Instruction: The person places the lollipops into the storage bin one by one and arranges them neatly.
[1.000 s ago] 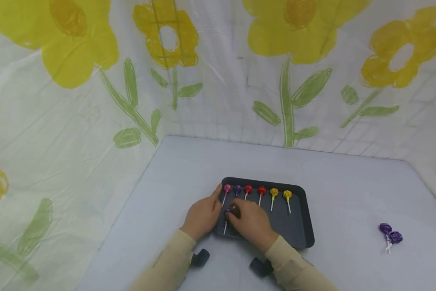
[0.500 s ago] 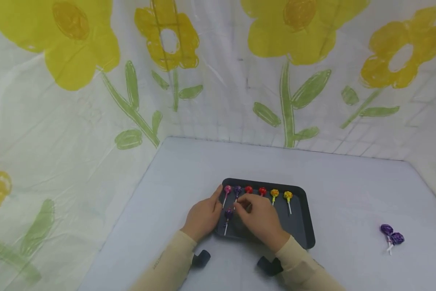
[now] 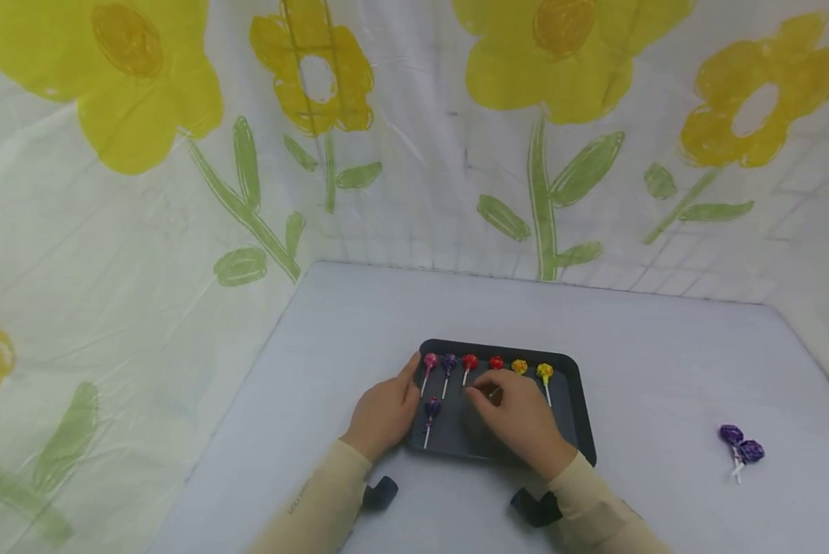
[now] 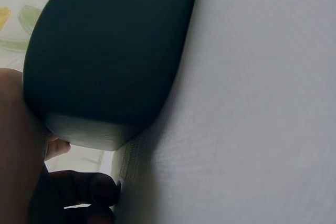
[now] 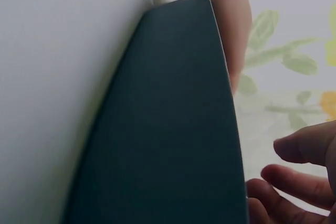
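Observation:
A dark baking tray (image 3: 539, 442) sits on the table. My left hand (image 3: 381, 415) holds its left edge, with the thumb at the rim; in the left wrist view its fingers (image 4: 86, 187) lie beyond the tray's wall. Along the far side runs a row of lollipops: a pink lollipop (image 3: 430, 360), a purple one (image 3: 449, 361), red ones (image 3: 470, 362) and yellow ones (image 3: 544, 372). One purple lollipop (image 3: 431, 408) lies below them at the left. Over the tray's middle is my right hand (image 3: 518, 412), thumb and fingertips apart with nothing between them in the right wrist view.
Two purple lollipops (image 3: 741, 446) lie crossed on the white table (image 3: 664, 369) to the right. A flower-printed curtain (image 3: 414, 177) hangs behind and at the left. Dark camera mounts (image 3: 535, 506) stick out from both wrists.
My right hand has let go of the purple lollipop in the lower row and moved right across the tray. My left hand stays at the tray's left edge.

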{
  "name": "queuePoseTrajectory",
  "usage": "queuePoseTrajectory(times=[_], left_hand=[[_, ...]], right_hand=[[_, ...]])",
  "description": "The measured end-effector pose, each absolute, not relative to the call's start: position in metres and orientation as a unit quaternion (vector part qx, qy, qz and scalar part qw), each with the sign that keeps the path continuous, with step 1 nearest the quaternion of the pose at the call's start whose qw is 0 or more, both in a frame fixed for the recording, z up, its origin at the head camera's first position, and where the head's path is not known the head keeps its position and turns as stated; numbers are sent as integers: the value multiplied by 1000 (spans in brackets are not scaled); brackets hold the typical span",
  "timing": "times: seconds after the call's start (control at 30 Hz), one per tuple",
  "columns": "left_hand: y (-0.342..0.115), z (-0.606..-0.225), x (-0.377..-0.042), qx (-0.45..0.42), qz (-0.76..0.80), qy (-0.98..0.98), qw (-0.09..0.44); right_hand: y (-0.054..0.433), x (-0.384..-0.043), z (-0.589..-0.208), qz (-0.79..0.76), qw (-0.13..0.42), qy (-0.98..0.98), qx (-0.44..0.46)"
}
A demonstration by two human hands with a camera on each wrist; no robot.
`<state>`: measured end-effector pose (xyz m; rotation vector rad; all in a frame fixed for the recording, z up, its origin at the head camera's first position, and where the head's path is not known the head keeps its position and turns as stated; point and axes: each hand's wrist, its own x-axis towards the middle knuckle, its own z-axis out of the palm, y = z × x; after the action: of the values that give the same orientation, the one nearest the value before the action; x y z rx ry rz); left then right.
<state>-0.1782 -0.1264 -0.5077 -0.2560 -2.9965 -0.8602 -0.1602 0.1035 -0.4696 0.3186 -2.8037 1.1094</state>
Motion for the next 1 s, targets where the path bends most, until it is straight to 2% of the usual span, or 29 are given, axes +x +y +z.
queuePoseTrajectory(times=[1.0], left_hand=[[-126,-511,-181,-79,-266,-961,0]], right_hand=[[139,-167,-467,353,63,-931,70]])
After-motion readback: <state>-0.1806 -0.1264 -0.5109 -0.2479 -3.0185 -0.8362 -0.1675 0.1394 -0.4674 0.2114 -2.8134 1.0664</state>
